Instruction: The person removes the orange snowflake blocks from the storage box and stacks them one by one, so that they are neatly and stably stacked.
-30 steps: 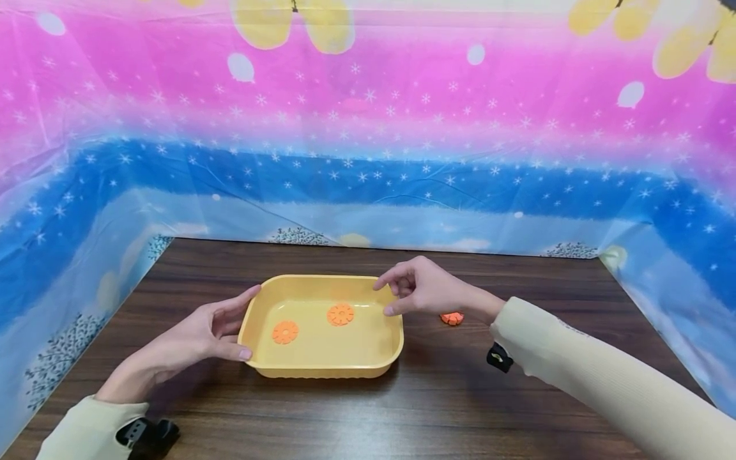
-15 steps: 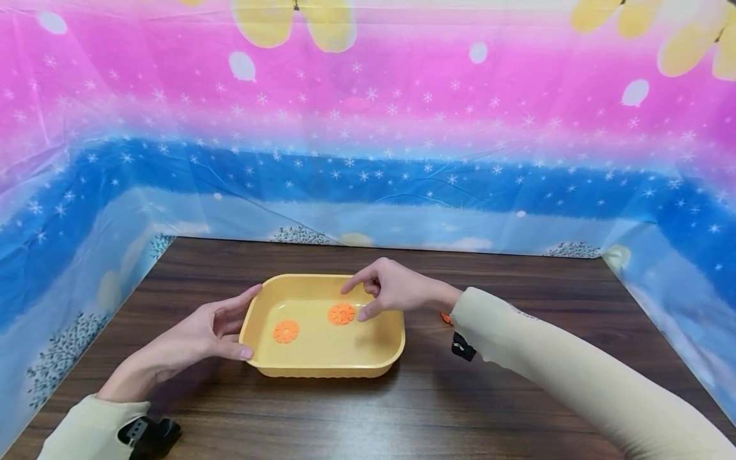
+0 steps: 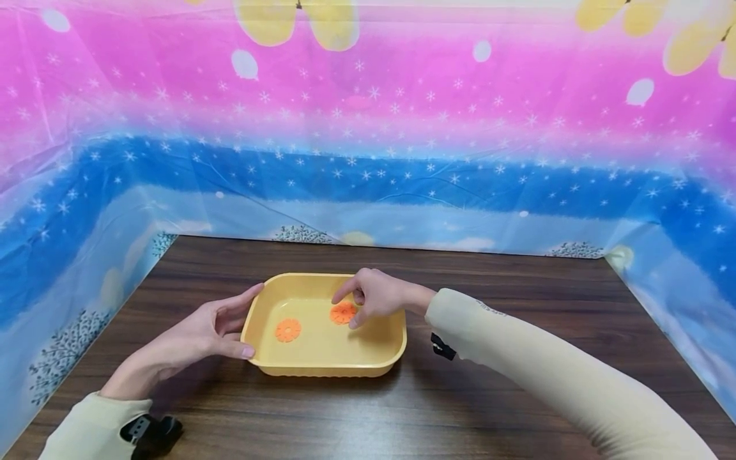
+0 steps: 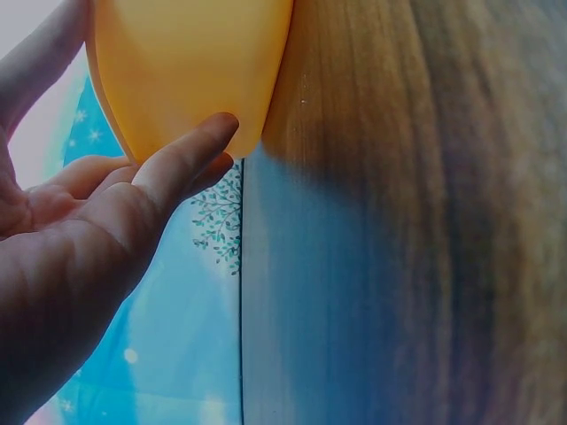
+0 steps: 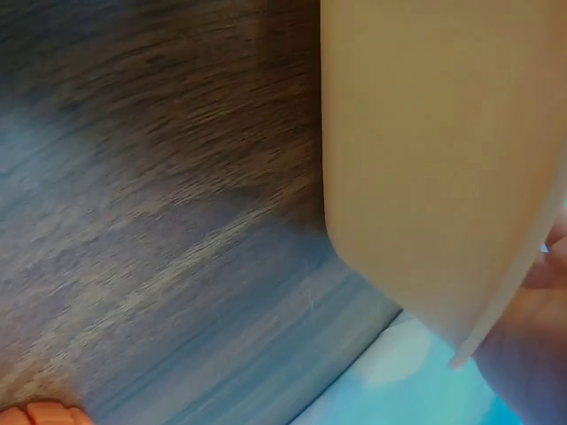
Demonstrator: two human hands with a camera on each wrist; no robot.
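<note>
And here the right hand (image 3: 379, 295) screens part of the right orange disc (image 3: 342, 313), which lies right beneath its fingertips; pinched or merely touched, you cannot tell. The right wrist view has those tips behind the wall of the yellow tray (image 3: 322, 370), an orange piece (image 5: 44, 414) cropped lower left. The left hand (image 3: 195, 335) grips the tray's left end, left orange disc (image 3: 288, 330) inside, just rightward.
</note>
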